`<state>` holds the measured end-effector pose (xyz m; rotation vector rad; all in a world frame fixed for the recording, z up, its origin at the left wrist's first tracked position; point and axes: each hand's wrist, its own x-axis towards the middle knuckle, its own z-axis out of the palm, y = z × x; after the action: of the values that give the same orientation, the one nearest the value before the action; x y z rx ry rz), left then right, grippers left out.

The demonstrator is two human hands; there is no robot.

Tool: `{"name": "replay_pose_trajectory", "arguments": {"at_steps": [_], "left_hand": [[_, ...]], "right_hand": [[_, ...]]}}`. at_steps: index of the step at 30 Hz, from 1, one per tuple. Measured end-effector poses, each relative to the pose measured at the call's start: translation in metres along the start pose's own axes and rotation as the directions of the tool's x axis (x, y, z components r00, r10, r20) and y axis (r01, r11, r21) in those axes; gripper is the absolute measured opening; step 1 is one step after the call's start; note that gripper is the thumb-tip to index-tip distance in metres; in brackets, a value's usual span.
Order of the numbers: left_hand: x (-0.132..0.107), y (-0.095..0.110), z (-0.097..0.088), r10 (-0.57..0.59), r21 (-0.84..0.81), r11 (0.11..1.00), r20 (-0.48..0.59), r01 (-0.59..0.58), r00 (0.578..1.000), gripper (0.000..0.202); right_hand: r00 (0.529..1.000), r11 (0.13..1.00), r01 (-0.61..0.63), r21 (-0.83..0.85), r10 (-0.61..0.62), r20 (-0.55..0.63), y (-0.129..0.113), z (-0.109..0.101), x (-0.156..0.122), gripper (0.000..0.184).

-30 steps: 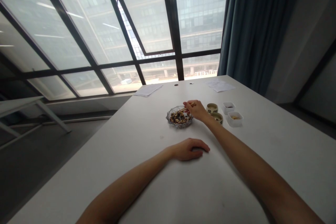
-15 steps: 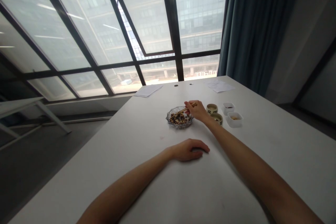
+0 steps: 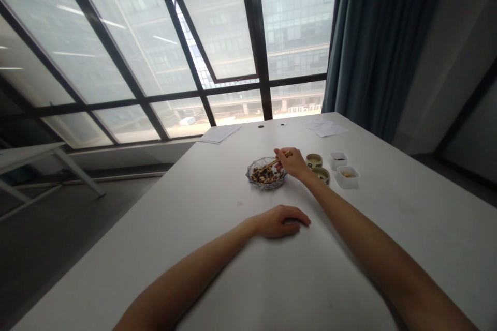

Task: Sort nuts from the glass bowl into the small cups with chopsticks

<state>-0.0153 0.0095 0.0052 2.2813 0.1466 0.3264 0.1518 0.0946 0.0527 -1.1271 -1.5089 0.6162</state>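
Closest to you, your left hand [image 3: 281,221] lies palm down on the white table [image 3: 209,201], fingers loosely curled and holding nothing; it has not moved over the last second. Further out, your right hand [image 3: 294,162] pinches a pair of chopsticks [image 3: 273,162], with their tips down among the small dark and pale pieces in the glass dish [image 3: 250,173]. That hand has drifted only a touch to the right, and the tips have stayed in the dish, so nothing has been lifted out. Just beside your right wrist stand two small round cups [image 3: 313,159], then two white tubs [image 3: 347,176]. Sheets of paper [image 3: 219,133] lie at the far edge, below the window [image 3: 217,36].
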Motion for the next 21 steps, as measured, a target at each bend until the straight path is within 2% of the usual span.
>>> {"name": "replay_pose_trajectory", "arguments": {"at_steps": [14,21], "left_hand": [[0.0009,0.0007,-0.0006,-0.002,0.001,1.0,0.009,0.002,1.0,0.033],[0.0003,0.0003,-0.0006,-0.002,0.004,1.0,0.008,0.002,1.0,0.033]], "right_hand": [[1.0,0.999,0.003,-0.05,-0.004,-0.023,0.0003,0.0001,0.0004,0.053],[0.997,0.998,0.002,-0.06,-0.007,-0.079,-0.0013,-0.0005,-0.0005,0.055]]}}
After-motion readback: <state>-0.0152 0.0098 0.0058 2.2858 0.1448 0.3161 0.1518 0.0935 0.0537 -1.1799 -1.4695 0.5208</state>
